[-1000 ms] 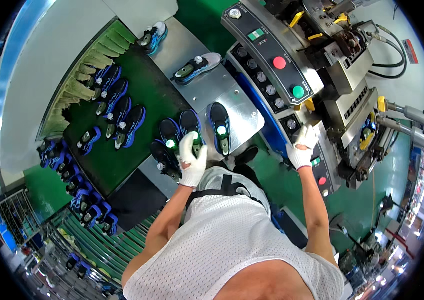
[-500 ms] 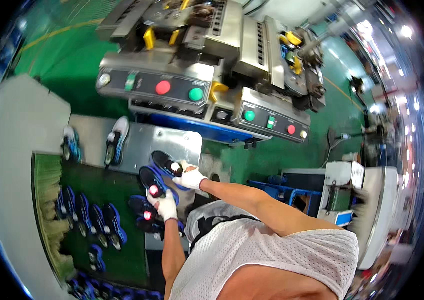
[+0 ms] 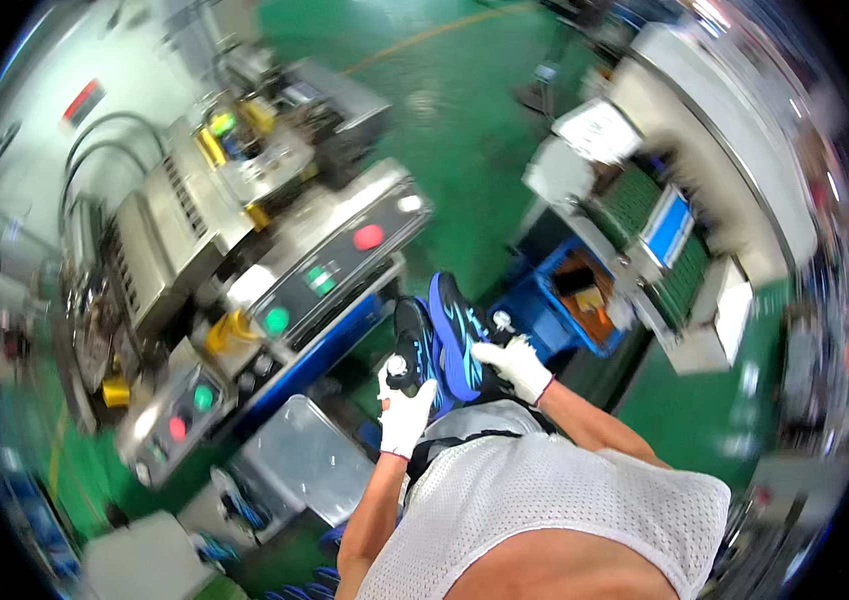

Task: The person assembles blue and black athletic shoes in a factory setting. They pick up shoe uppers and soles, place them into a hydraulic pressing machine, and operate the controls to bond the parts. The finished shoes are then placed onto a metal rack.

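Two black shoes with blue soles are held side by side in front of my waist, toes pointing away from me. My left hand, in a white glove, is closed around the heel end of the left shoe. In the other white glove, my right hand grips the right shoe, which is tilted so its blue sole side faces the left one. A round pale knob shows at the left shoe's opening, and a similar knob is by the right shoe. My fingertips are partly hidden.
A metal machine with red and green buttons stands to the left. At right are a blue bin and a machine with a green conveyor belt. A metal plate and another shoe lie lower left.
My view and body have turned right, away from the plate and the belt of shoes. Both shoes have come along in my hands, from over the plate to beside the blue bin.
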`<state>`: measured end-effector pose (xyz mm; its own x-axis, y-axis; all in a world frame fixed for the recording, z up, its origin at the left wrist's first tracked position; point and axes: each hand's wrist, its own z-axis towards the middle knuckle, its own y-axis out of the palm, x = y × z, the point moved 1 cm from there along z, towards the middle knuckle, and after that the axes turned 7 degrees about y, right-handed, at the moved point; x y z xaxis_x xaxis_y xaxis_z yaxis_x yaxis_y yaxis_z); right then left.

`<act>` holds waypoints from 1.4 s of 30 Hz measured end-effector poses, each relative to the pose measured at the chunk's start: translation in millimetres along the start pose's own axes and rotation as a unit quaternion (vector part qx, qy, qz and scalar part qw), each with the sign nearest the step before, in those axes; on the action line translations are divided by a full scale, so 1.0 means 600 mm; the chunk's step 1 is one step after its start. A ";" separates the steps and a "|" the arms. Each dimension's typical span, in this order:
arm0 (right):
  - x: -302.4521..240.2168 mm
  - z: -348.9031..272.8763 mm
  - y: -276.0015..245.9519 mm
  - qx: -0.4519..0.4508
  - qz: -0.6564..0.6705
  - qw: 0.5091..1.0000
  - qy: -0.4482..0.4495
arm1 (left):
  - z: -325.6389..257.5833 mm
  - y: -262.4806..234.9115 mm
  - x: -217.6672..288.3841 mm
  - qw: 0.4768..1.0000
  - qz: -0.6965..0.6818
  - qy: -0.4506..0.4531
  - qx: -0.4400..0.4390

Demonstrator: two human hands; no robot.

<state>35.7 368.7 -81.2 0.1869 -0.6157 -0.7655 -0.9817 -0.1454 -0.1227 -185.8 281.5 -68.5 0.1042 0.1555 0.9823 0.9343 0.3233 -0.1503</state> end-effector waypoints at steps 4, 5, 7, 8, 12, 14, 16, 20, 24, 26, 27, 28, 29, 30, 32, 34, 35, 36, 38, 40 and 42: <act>-0.088 -0.080 -0.149 0.128 0.257 0.957 -0.049 | 0.083 0.152 0.097 0.977 -0.087 0.076 -0.181; -0.089 -0.095 -0.219 0.259 0.142 0.955 0.021 | 0.100 0.207 0.182 0.974 -0.001 0.020 -0.227; -0.059 -0.083 -0.323 0.302 0.231 0.925 -0.031 | 0.138 0.320 0.224 0.949 -0.020 0.110 -0.296; -0.050 -0.086 -0.370 0.329 0.267 0.903 -0.070 | 0.162 0.379 0.243 0.937 -0.025 0.132 -0.322; -0.128 -0.112 -0.547 0.571 0.048 0.819 -0.032 | 0.248 0.596 0.346 0.908 0.057 0.231 -0.346; -0.134 -0.088 -0.621 0.609 -0.036 0.791 -0.038 | 0.283 0.715 0.352 0.881 0.134 0.309 -0.333; -0.119 -0.011 -0.698 0.614 -0.150 0.774 0.028 | 0.328 0.831 0.309 0.888 0.142 0.300 -0.319; -0.150 0.074 -0.799 0.617 -0.139 0.774 0.032 | 0.406 0.940 0.345 0.862 0.199 0.301 -0.355; -0.236 0.083 -0.751 0.652 -0.244 0.705 -0.136 | 0.421 0.870 0.302 0.855 0.163 0.334 -0.362; -0.259 0.086 -0.659 0.595 -0.178 0.719 -0.312 | 0.360 0.755 0.255 0.860 0.099 0.397 -0.303; -0.265 0.093 -0.596 0.526 -0.108 0.750 -0.386 | 0.336 0.707 0.197 0.858 0.059 0.452 -0.238; -0.263 0.104 -0.527 0.399 -0.053 0.832 -0.383 | 0.312 0.628 0.159 0.869 0.124 0.371 -0.303; -0.265 0.106 -0.450 0.258 -0.004 0.895 -0.364 | 0.282 0.532 0.128 0.873 0.174 0.279 -0.360; -0.258 0.108 -0.371 0.141 0.004 0.942 -0.304 | 0.248 0.441 0.085 0.899 0.179 0.230 -0.326; -0.184 0.188 -0.265 -0.123 -0.053 0.973 -0.186 | 0.175 0.265 -0.025 0.923 0.257 0.117 -0.261; -0.105 0.245 -0.139 -0.233 -0.302 0.905 -0.188 | 0.068 0.006 -0.136 0.895 0.428 -0.072 -0.101; -0.107 0.224 -0.085 -0.278 -0.376 0.865 -0.180 | -0.016 -0.091 -0.125 0.937 0.320 -0.106 0.089; -0.093 0.215 -0.031 -0.324 -0.393 0.844 -0.169 | -0.117 -0.183 -0.178 0.888 0.385 -0.175 0.179; -0.055 0.212 0.044 -0.370 -0.442 0.802 -0.159 | -0.344 -0.328 -0.253 0.844 0.224 -0.248 0.420; -0.035 0.239 0.112 -0.387 -0.514 0.746 -0.171 | -0.537 -0.423 -0.261 0.695 0.428 -0.340 0.467; -0.037 0.198 0.167 -0.357 -0.629 0.662 -0.196 | -0.672 -0.453 -0.210 0.644 0.324 -0.389 0.573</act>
<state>-71.1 459.8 -151.2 0.6795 0.5682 -0.4641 0.2344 -0.7676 -0.5965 -315.3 -202.4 -106.1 -0.2735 0.8813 0.3854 -0.1311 0.3628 -0.9226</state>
